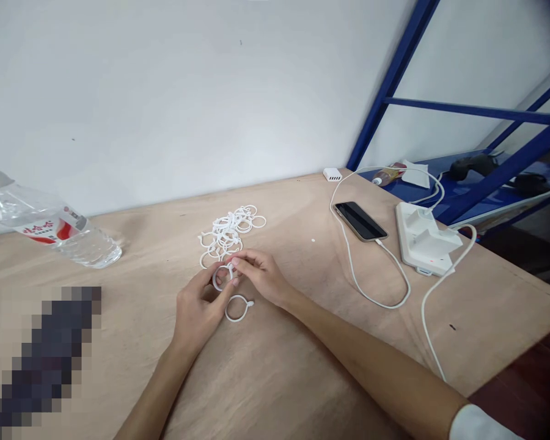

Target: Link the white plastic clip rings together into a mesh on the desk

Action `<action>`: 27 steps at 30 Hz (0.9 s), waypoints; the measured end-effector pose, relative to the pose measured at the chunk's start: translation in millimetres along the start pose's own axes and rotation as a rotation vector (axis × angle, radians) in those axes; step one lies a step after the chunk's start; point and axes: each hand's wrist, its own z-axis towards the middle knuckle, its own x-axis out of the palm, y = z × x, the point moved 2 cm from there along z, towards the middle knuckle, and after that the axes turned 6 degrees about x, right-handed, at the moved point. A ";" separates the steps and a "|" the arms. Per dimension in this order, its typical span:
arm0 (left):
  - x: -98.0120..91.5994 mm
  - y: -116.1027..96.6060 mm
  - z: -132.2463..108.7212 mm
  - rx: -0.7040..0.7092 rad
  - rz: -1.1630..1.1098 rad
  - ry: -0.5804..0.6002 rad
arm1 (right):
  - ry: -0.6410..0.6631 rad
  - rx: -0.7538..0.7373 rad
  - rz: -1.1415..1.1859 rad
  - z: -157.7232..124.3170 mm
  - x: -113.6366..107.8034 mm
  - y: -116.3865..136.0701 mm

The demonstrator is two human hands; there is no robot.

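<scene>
Both my hands meet over the middle of the wooden table (302, 366). My left hand (199, 308) and my right hand (259, 275) pinch the same small white plastic ring (220, 278) between their fingertips. A second white ring (237, 307) lies flat on the table just below them, touching neither hand that I can tell. A loose pile of several white rings (229, 231) sits just behind my hands.
A clear water bottle (50, 226) lies on its side at the far left. A black phone (360, 220) on a white cable (371, 287) and a white power strip (424, 238) lie at the right. A blue metal frame (462, 110) stands beyond the table's right edge.
</scene>
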 end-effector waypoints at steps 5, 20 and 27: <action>-1.4 -2.3 -1.2 0.121 0.150 -0.058 | -0.407 -0.253 -0.429 -0.8 -19.5 6.9; -1.9 -7.2 -9.6 0.605 0.346 -0.221 | 0.248 0.318 0.576 -12.1 15.9 1.5; -4.1 -10.6 -9.0 0.584 0.287 -0.189 | 0.301 0.325 0.569 -11.5 15.2 2.6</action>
